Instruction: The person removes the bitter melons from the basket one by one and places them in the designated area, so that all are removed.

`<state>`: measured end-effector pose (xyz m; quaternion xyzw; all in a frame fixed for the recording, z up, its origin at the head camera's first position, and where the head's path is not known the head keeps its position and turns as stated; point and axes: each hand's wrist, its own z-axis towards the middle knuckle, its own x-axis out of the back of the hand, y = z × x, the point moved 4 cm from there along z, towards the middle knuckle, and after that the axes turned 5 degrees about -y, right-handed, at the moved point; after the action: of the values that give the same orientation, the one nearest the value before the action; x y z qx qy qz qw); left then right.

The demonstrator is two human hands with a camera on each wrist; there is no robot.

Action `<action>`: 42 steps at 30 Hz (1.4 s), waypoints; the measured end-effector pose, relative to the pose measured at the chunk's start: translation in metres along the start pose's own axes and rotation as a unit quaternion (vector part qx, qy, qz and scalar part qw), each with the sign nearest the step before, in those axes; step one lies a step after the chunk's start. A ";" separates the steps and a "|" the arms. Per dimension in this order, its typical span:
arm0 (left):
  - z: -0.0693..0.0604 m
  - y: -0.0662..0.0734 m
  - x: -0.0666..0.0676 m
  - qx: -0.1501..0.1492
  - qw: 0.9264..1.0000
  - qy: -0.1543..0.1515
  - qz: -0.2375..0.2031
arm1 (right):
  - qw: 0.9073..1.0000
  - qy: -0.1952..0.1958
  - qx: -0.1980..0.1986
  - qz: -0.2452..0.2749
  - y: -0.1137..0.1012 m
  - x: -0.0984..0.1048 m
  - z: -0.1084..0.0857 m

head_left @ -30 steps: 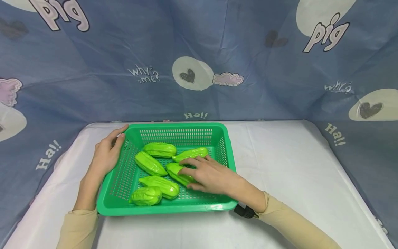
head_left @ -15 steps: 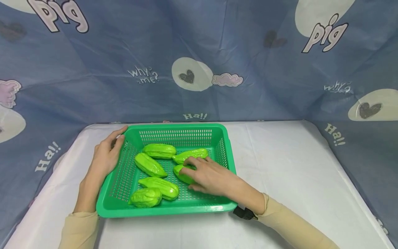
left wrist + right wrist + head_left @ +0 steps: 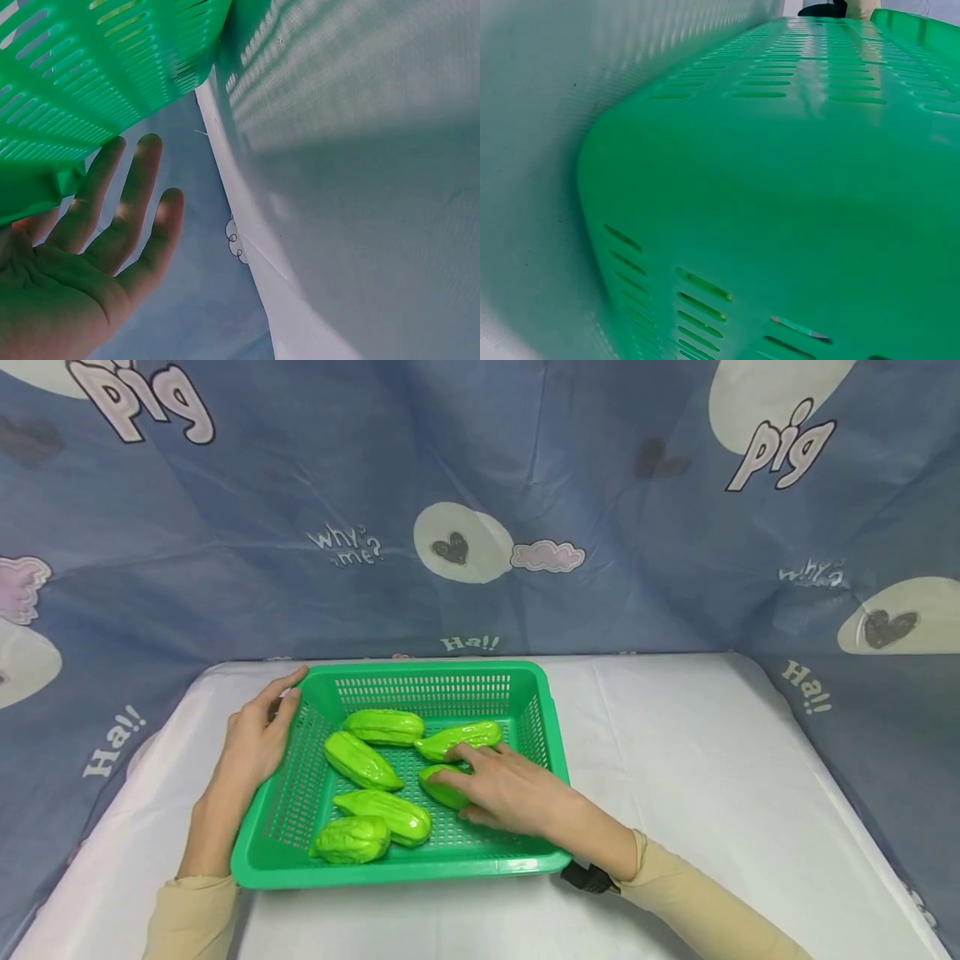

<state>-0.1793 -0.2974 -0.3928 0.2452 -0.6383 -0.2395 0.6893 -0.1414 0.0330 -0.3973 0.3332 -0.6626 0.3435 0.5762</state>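
A green perforated basket (image 3: 405,872) holds several bright green ridged vegetables, three of them at the left (image 3: 363,762), (image 3: 397,817), (image 3: 351,840). At its back left corner, the left hand (image 3: 253,739) holds the rim with the thumb on top. In the left wrist view the fingers of the left hand (image 3: 97,247) are spread below the basket wall (image 3: 112,67). Inside the basket the right hand (image 3: 513,789) grips a vegetable (image 3: 442,783), its right end hidden under the palm. The basket wall (image 3: 780,180) fills the right wrist view and hides that hand.
Two more vegetables lie along the back of the basket (image 3: 384,727), (image 3: 459,739). A white cloth (image 3: 690,760) covers the table. Behind and beside it hangs a printed blue cloth (image 3: 630,568). A black strap (image 3: 587,877) shows under the right wrist.
The vegetable under the right hand has shifted slightly right, away from the others at the left. The left hand still holds the basket corner. The whole head view has shifted slightly.
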 end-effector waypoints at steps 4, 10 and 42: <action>-0.002 -0.001 -0.001 0.002 1.000 -0.002 0.000 | 1.000 -0.007 -0.002 0.014 -0.001 -0.003 0.000; -0.004 -0.003 -0.001 0.011 1.000 0.001 0.001 | 1.000 -0.006 -0.001 0.011 -0.002 -0.003 0.001; 0.000 0.002 -0.001 0.014 1.000 0.001 0.011 | 0.997 0.066 -0.010 0.024 0.005 0.015 -0.006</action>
<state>-0.1790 -0.2959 -0.3923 0.2475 -0.6437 -0.2225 0.6891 -0.1445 0.0403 -0.3826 0.2882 -0.6339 0.3719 0.6138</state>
